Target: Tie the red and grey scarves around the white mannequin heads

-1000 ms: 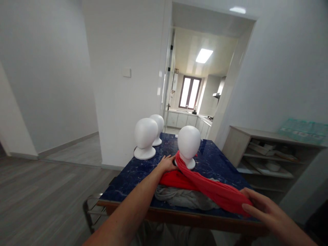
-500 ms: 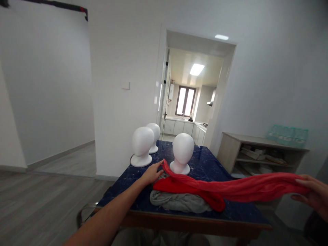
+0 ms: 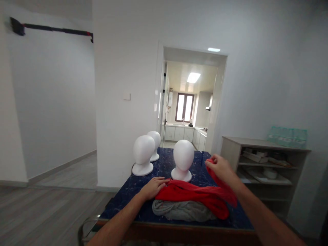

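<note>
Surface: blue marble table point(image 3: 128, 196), white-walled room.
Left hand point(image 3: 153, 187): fingers flat on red scarf point(image 3: 194, 196).
Right hand point(image 3: 220, 167): raised, fist gripping scarf end.

Quick count from my feed: three white foam heads point(image 3: 182, 159), clustered around 12 o'clock on one blue table point(image 3: 133, 186). One red scarf point(image 3: 197, 196), one grey cloth point(image 3: 183, 211) under it at 6. One shelf unit point(image 3: 266, 160) at 3.
</note>
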A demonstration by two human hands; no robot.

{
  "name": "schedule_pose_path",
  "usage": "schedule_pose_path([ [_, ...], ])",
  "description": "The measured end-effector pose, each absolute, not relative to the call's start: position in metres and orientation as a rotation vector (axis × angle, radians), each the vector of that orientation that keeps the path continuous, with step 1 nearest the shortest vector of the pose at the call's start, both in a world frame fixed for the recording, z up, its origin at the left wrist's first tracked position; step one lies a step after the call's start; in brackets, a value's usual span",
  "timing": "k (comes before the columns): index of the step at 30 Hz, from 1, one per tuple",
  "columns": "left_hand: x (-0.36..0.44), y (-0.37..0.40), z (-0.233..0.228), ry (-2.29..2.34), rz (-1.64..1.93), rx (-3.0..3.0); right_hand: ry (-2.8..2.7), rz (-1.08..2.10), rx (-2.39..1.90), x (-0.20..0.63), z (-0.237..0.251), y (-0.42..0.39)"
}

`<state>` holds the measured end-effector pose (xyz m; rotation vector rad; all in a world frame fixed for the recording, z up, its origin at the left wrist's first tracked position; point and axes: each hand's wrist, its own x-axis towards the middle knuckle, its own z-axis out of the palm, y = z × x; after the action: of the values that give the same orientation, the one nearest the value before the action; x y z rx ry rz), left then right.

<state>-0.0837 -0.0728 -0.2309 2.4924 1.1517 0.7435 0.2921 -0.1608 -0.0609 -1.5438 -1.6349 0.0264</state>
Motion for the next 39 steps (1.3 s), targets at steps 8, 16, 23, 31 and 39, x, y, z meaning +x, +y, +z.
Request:
schedule_pose_path([
  [8,-0.087,-0.090,-0.215,1.183,0.862,2.517,-2.168,0.097,-1.627,0.126,-0.140,-0.147],
  [16,-0.087,-0.081,-0.225,1.255,1.006,2.408,-2.328,-0.013,-1.665,0.178,-0.197,-0.159],
  [23,-0.089,-0.070,-0.230,1.257,1.085,2.249,-2.355,0.072,-1.639,0.199,-0.228,-0.173],
  [31,-0.070,-0.052,-0.230,1.321,1.087,2.170,-2.000,-0.085,-1.444,0.259,-0.177,-0.152],
  [39,0.002,-0.008,-0.211,1.385,0.885,1.976,-1.535,-0.407,-1.880,0.388,-0.216,-0.089],
])
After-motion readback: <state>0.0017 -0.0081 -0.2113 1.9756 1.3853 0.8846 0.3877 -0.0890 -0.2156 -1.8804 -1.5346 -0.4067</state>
